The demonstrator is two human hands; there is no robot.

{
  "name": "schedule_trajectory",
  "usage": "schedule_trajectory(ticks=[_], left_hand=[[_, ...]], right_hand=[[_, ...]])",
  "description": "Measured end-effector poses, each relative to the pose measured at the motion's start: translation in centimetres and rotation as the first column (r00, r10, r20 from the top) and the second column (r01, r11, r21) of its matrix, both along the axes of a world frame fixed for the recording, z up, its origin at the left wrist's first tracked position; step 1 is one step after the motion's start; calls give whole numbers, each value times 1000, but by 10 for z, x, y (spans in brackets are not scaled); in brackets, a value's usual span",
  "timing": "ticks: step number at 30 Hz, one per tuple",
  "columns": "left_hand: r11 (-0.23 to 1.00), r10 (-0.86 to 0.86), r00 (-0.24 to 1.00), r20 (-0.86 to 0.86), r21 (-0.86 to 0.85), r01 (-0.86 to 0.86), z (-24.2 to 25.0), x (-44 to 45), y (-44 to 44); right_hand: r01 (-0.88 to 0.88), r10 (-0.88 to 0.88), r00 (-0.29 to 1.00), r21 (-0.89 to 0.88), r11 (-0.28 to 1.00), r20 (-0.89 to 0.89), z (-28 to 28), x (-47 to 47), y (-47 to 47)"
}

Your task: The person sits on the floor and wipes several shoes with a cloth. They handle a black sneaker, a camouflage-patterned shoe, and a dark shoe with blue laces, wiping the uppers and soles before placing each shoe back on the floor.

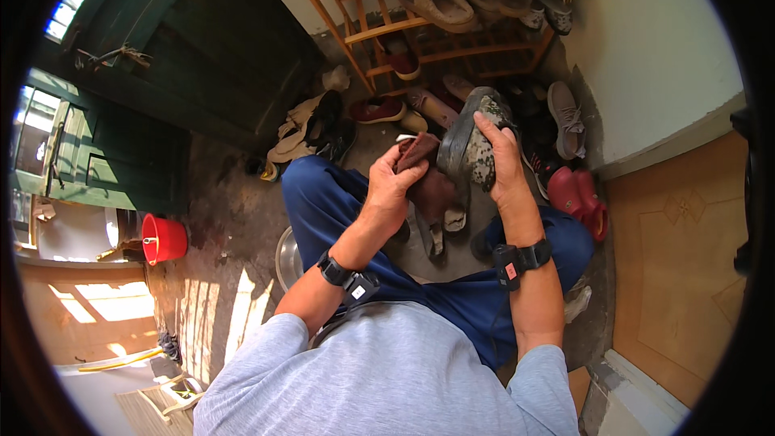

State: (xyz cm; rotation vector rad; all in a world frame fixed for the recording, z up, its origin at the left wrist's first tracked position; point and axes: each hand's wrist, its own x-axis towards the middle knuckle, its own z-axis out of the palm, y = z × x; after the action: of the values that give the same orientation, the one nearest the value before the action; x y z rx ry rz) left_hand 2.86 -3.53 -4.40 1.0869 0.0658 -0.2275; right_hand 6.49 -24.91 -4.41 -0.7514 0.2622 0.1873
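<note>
Between finger and thumb, my left hand grips a bunched dark red-brown cloth. Beside it my right hand holds a camouflage-patterned shoe by its side, its dark sole facing left. The cloth is close to the sole; whether they touch I cannot tell. Below the cloth, on the floor between my knees, lies a pair of dark shoes, partly covered by my hands. Both of my wrists carry a black strap with a small device.
Ahead stands a wooden shoe rack with fuzzy slippers. Dark red shoes, a grey sneaker and red rubber boots are on the floor. A red bucket stands left, near green doors; a metal basin is by my left leg.
</note>
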Motion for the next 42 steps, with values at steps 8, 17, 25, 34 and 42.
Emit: schedule_trajectory(ticks=[8,17,25,34,42], left_hand=[[666,-262,642,721,616,-421,63,42,-12],[494,-616,336,712,682,-539,60,11,-32],[588,-496,448,744,667,-457,41,-3,-1],[574,-444,421,791,612,-544,35,20,-39],[701,-181,634,752,551,-453,12,3,-18]], right_hand=[[15,-11,999,-73,997,53,-24,2,19],[221,-129,961,-401,889,244,-13,0,6],[222,-187,972,-295,929,141,-22,6,7],[-207,165,978,447,870,130,-36,13,-7],[49,-43,999,543,838,-25,-29,14,-17]])
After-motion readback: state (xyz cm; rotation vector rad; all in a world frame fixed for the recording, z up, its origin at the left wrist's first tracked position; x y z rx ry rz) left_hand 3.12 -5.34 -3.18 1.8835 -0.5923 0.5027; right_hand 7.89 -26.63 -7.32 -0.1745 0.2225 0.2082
